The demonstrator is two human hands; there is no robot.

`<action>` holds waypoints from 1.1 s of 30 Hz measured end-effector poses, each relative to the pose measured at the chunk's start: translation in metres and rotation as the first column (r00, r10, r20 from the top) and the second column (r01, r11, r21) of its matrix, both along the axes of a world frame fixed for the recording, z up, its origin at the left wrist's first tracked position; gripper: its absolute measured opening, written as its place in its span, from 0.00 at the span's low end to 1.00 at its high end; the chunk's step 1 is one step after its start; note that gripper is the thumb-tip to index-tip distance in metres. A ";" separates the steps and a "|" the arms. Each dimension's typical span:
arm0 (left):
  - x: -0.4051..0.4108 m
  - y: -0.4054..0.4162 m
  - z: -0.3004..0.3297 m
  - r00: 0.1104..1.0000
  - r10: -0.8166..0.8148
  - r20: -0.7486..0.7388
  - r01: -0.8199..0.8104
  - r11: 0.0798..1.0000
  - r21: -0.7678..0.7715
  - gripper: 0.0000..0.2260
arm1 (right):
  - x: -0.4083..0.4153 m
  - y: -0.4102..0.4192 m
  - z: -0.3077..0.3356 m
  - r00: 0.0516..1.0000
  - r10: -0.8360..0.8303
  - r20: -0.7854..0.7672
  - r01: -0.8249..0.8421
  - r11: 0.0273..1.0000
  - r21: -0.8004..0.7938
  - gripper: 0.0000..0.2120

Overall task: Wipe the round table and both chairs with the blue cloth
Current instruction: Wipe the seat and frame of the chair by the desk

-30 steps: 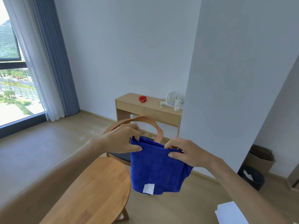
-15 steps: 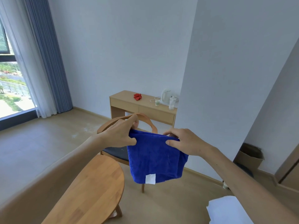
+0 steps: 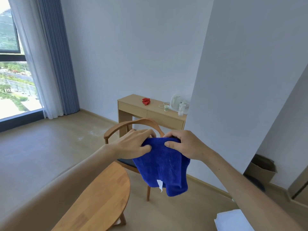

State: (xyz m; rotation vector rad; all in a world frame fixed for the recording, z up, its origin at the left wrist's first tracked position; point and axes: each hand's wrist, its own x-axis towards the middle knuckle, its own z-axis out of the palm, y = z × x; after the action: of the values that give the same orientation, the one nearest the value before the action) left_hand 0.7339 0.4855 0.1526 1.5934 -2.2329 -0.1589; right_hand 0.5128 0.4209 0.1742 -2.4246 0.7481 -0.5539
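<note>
Blue terry fabric, the blue cloth [image 3: 162, 165], hangs in the air between both hands, pinched along its bunched top edge. The left hand [image 3: 133, 145] grips the cloth's left top corner, thumb in front and fingers curled over the fold. The right hand [image 3: 184, 145] grips the right top corner in the same way, thumb pressed on the near face. The two hands are just beside each other, so the top edge is gathered and the rest droops in loose folds, with a small white label [image 3: 159, 185] showing near the lower hem.

The cloth is held above and in front of a wooden chair [image 3: 116, 129], whose curved backrest arcs behind the hands; its dark seat shows partly under the left wrist, and one leg shows below the cloth. The cloth touches neither chair nor table as far as the view shows.

The round table [image 3: 100, 194], light wood, lies at lower left, its right edge near the chair seat, its near part hidden behind the left forearm.

Against the far wall stands a wooden desk [image 3: 133, 108] with two drawers. On its top, a red object [image 3: 146, 101] lies toward the left end; a white kettle [image 3: 175, 101], a small cup [image 3: 166, 107] and a clear bottle [image 3: 181, 109] stand at the right end. A cardboard box [image 3: 262, 169] sits on the floor by the right wall, and something white [image 3: 231, 220] shows at the bottom edge of the view. Blue curtains [image 3: 55, 55] hang beside the window at left.
</note>
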 end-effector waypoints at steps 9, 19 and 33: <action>0.013 0.016 -0.001 0.997 0.068 0.035 -0.068 0.998 -0.020 0.14 | 0.032 0.009 -0.005 0.999 0.032 -0.025 -0.032 0.999 -0.022 0.06; 0.008 0.009 0.003 0.870 0.490 -0.058 -0.478 0.866 0.149 0.09 | 0.085 0.019 -0.018 0.984 -0.169 -0.052 0.154 0.965 -0.212 0.05; 0.035 0.033 -0.009 -0.055 0.768 -0.638 -0.042 0.637 0.770 0.20 | 0.118 0.017 -0.057 0.979 0.123 -0.164 -0.120 0.992 0.028 0.19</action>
State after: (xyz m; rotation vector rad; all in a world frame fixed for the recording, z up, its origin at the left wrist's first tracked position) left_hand 0.7689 0.5182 0.1432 1.5276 -0.4212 -1.3651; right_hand 0.6310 0.4380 0.1168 -2.5013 0.6630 -0.2987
